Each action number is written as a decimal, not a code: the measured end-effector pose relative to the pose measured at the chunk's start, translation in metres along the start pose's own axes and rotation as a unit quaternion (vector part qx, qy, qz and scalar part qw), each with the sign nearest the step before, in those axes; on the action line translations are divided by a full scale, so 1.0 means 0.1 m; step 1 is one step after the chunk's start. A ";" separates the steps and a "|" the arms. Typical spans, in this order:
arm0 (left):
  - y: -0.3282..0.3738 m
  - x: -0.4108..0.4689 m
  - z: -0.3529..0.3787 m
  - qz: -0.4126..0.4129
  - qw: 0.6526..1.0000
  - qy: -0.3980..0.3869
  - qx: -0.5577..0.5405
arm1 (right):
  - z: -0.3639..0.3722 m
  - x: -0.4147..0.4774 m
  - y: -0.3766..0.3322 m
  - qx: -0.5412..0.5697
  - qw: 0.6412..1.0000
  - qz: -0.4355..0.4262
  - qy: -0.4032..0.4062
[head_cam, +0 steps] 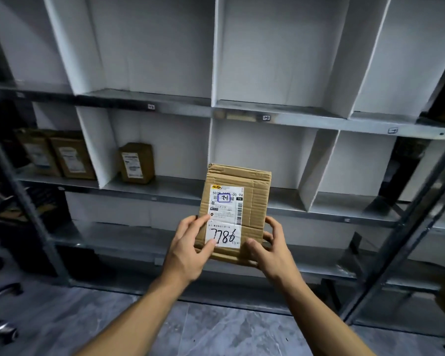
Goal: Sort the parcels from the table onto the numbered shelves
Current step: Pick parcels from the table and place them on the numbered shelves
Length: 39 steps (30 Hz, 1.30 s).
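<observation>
A large grey metal shelving unit with white dividers fills the view, above a grey stone-tiled floor. On its middle shelf at the left stand three brown cardboard parcels, upright, one of them alone in its own compartment. In front of the shelves, in the air, is a small flat brown cardboard parcel. The left hand grasps its lower left edge and the right hand grasps its lower right corner. Its white shipping label shows the handwritten number 7786.
</observation>
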<state>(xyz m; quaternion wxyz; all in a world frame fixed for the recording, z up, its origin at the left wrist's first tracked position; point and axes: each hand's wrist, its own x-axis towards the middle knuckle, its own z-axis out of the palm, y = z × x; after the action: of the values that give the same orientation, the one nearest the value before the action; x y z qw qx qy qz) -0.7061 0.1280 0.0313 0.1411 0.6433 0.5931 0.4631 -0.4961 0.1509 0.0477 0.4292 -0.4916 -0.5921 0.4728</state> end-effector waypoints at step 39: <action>-1.64 2.44 -3.12 0.048 0.943 0.014 0.328 | 2.97 2.66 -1.98 0.057 0.967 -0.234 0.083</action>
<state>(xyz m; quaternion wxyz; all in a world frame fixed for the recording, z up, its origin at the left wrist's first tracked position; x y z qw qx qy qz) -1.0801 0.2731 0.1814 -0.1079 0.6753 0.6825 0.2581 -0.8597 0.3592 0.1993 0.6031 -0.3520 -0.6245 0.3499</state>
